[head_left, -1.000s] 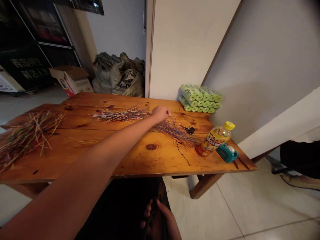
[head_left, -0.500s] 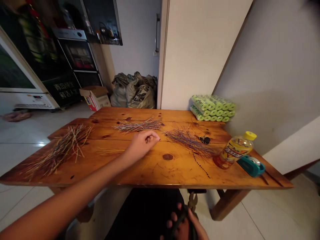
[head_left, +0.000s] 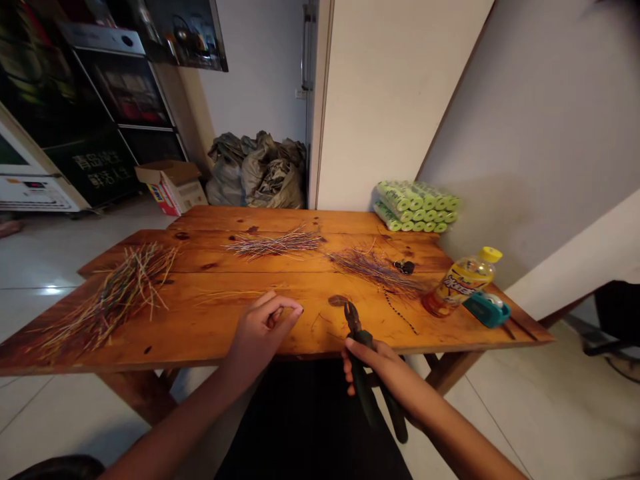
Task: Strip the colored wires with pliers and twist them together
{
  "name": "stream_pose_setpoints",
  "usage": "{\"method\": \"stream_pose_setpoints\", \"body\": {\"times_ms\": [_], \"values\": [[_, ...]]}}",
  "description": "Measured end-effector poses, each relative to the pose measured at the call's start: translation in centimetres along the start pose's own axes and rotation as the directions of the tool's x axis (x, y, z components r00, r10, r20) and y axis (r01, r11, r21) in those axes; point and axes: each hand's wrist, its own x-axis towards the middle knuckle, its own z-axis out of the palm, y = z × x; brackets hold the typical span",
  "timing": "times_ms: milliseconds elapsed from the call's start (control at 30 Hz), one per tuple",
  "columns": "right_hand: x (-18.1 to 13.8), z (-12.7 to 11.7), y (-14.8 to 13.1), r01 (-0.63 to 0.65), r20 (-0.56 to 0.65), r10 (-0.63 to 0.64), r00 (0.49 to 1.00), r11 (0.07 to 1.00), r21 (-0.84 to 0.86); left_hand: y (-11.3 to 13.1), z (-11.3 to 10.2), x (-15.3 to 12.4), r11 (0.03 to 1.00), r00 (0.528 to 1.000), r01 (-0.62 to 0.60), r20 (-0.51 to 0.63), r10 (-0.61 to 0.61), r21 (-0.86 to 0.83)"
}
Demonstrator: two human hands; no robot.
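Right hand holds pliers, nose forward; left hand left of pliers, pinched narrow, contents unclear; purple wires beyond pliers

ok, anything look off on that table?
Minor: a few thin yellowish wires lie loose near the left hand, apart from the three wire piles. The bottle is capped; no spill or damage shows.

Pliers dark-handled. Left wire bundle mixed yellow, red, green; right bundle purplish. Bottle cap yellow, tape dispenser teal.
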Motion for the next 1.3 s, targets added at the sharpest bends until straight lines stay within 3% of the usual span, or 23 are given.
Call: {"method": "stream_pose_setpoints", "body": {"times_ms": [133,333,533,667,800,967,1133,1300], "values": [[0.1,0.8,-0.2,-0.015,-0.013,0.016,1.000,0.999,0.044,-0.1,0.0,-0.6,1.000,1.000,-0.008,0.017,0.008,0.008],[0.8,1.3,0.3,-0.083,-0.041,0.081,0.996,0.996,-0.025,-0.4,-0.4,-1.6,0.998,1.000,-0.022,0.008,0.021,0.051],[1.9,1.2,0.5,-0.059,-0.026,0.056,0.998,0.988,-0.143,-0.4,-0.4,-2.8,0.993,0.986,0.003,0.164,-0.022,0.116],[2.1,1.4,0.2,-0.042,-0.012,0.041,0.999,0.946,-0.322,0.4,0.1,-2.1,0.993,0.945,0.121,0.305,-0.114,-0.001],[2.1,1.8,-0.1,0.008,0.018,0.000,1.000,0.893,-0.450,0.9,1.1,-1.1,0.992,0.931,0.116,0.353,-0.089,-0.058],[2.2,2.0,0.0,0.008,0.064,0.022,0.998,0.901,-0.435,0.6,2.7,-1.0,0.969,0.953,0.182,0.271,-0.132,-0.165],[2.5,2.0,0.3,-0.009,0.048,0.030,0.998,0.920,-0.391,0.6,3.7,-1.3,0.844,0.923,0.337,0.321,-0.210,-0.416],[2.6,2.0,0.4,-0.013,0.043,0.035,0.998,0.906,-0.424,0.6,4.8,-1.6,0.751,0.899,0.412,0.362,-0.245,-0.516]]}}
